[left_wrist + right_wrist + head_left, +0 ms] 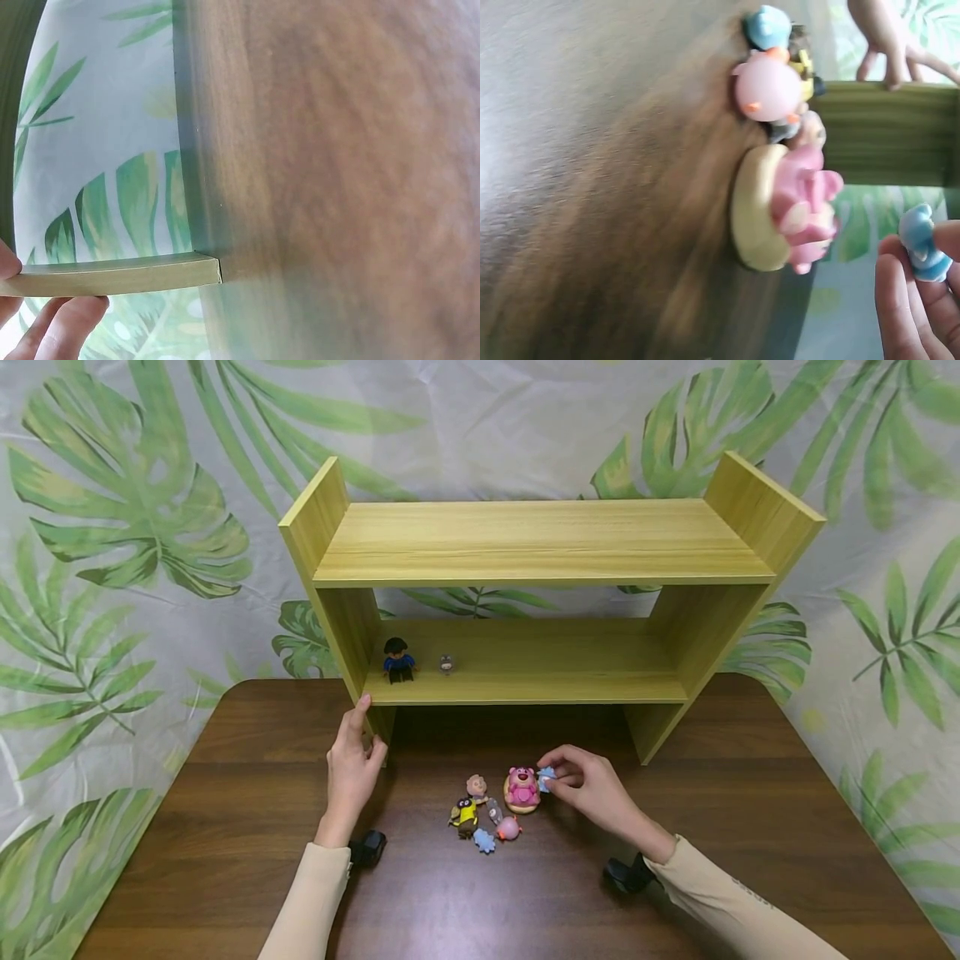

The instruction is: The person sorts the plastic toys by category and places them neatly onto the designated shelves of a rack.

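My right hand (596,789) pinches a small light-blue figurine (547,780) between thumb and fingers, just right of a pink bear figurine (521,787) on a cream-coloured base. The right wrist view shows the blue figurine (917,238) held off the table. My left hand (352,781) grips the left side panel of the wooden shelf (543,689). In the left wrist view, its thumb and fingers (75,322) lie on opposite sides of the panel (150,276). Beside the bear lie a pink round figurine (508,828), a yellow-and-brown one (466,817) and another light-blue one (484,841).
On the middle shelf board stand a blue-and-black toy person (399,662) and a tiny grey figurine (446,664), both towards the left. A figurine with a beige face (476,786) and a grey one (494,811) lie in the table group. Leaf-patterned cloth (480,427) hangs behind.
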Available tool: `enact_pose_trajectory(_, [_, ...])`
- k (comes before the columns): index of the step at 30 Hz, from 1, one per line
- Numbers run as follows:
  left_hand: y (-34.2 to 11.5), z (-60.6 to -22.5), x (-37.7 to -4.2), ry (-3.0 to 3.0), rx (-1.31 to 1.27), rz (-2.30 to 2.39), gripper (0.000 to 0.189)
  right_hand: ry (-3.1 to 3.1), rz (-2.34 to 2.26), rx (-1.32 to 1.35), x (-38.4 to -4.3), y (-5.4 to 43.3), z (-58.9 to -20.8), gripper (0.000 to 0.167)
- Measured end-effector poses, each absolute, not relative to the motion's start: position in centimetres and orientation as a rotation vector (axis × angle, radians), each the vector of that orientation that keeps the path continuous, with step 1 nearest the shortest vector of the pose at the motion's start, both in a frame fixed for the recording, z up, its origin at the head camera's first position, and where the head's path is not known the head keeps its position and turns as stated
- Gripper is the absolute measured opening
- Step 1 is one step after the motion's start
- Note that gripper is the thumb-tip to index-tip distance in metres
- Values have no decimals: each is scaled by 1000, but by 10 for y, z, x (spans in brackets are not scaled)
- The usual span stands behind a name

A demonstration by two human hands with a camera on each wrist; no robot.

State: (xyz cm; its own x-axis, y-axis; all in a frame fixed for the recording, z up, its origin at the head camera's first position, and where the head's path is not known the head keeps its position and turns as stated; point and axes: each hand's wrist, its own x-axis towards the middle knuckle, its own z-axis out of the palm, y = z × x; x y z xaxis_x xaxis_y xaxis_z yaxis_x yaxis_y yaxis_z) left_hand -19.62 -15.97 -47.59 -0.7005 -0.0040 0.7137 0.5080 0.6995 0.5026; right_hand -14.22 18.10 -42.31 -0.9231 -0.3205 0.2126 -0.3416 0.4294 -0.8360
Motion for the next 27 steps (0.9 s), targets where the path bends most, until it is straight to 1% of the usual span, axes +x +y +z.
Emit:
enact_pose_trajectory(4, [-159, -476, -196, -2195, -383, -927, 83, -2567, 1595, 656, -150, 184, -431, 20])
enact_pose_trajectory(7, [-159, -476, -196, -2198, -380, -932, 83, -2551, 1619, 660, -151, 182, -423, 21])
enact_pose_trajectory(12, [-159, -476, -196, -2194, -380, -932, 84, -2555, 1619, 656, -150, 176, -406, 22])
enact_pose_trajectory(18, [-159, -475, -196, -2192, -378, -935, 83, -2491, 1617, 734, -142, 166, -377, 20])
enact_pose_trajectory(27, [-160, -475, -197, -2192, -380, -934, 84, -2398, 1633, 802, -158, 168, -385, 19])
